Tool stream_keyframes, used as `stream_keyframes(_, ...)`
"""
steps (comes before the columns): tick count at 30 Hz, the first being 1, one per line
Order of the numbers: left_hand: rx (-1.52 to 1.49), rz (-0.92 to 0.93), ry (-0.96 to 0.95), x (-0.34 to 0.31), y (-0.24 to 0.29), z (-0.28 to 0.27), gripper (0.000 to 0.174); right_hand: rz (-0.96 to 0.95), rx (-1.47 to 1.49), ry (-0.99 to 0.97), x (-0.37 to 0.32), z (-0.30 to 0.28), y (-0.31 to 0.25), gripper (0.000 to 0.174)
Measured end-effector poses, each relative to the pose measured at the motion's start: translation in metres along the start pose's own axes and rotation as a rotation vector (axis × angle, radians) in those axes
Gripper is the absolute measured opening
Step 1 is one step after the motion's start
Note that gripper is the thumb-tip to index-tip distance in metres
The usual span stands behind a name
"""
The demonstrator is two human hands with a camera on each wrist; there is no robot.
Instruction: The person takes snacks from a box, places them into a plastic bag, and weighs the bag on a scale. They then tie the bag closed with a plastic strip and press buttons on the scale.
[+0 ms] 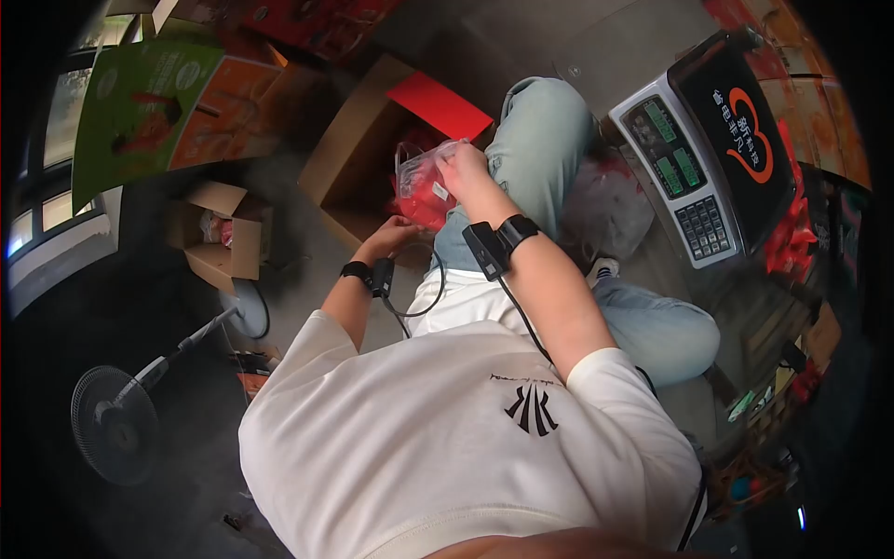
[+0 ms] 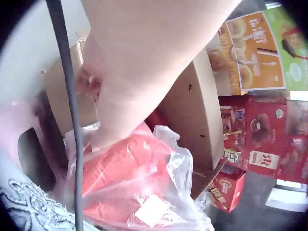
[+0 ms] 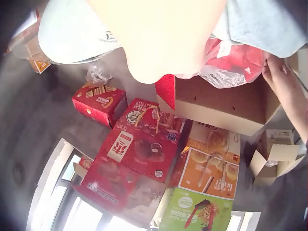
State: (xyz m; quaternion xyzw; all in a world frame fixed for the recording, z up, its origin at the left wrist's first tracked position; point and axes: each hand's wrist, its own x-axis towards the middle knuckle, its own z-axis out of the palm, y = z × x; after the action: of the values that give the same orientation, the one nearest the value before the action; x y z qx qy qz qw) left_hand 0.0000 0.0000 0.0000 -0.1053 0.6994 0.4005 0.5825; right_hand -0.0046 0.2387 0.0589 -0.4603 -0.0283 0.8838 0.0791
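Observation:
A clear plastic bag (image 1: pixel 421 197) with red contents and a white label (image 2: pixel 151 210) lies against the person's raised leg, over the open cardboard box (image 1: pixel 346 130). At its upper edge the right hand (image 1: pixel 466 172) pinches the plastic. The left hand (image 1: pixel 389 238) grips the bag's lower side, its fingertips at the red part; in the right wrist view the left hand (image 3: pixel 279 72) is seen at the bag's end. Overexposure washes out the right hand's fingers in its own wrist view. A red flat piece (image 1: pixel 438 104) stands at the box's edge.
A scale (image 1: pixel 694 158) with a keypad stands to the right. Colourful cartons (image 3: pixel 139 144) stand beyond the box. On the left are a small open box (image 1: pixel 219 233) and a standing fan (image 1: pixel 116 424). A cable (image 2: pixel 67 86) runs along the left wrist.

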Motion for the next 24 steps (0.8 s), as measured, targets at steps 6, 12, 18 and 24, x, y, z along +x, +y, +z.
stream_keyframes(6, -0.123, 0.077, 0.1, 0.009, -0.002, 0.007, 0.015, 0.024, 0.006, -0.019, -0.011, 0.004, -0.007, 0.03)
stream_keyframes(12, 0.155, -0.181, -0.251, -0.036, 0.046, 0.022, 0.027, 0.065, 0.076, -0.107, 0.007, -0.007, -0.005, 0.04)
stream_keyframes(18, 0.006, -0.021, -0.255, -0.02, 0.044, 0.039, 0.04, 0.03, 0.062, -0.026, -0.01, 0.004, -0.01, 0.029)
stream_keyframes(24, -0.055, 0.057, -0.365, -0.018, 0.039, 0.01, 0.052, -0.01, -0.027, 0.019, -0.009, 0.004, -0.004, 0.028)
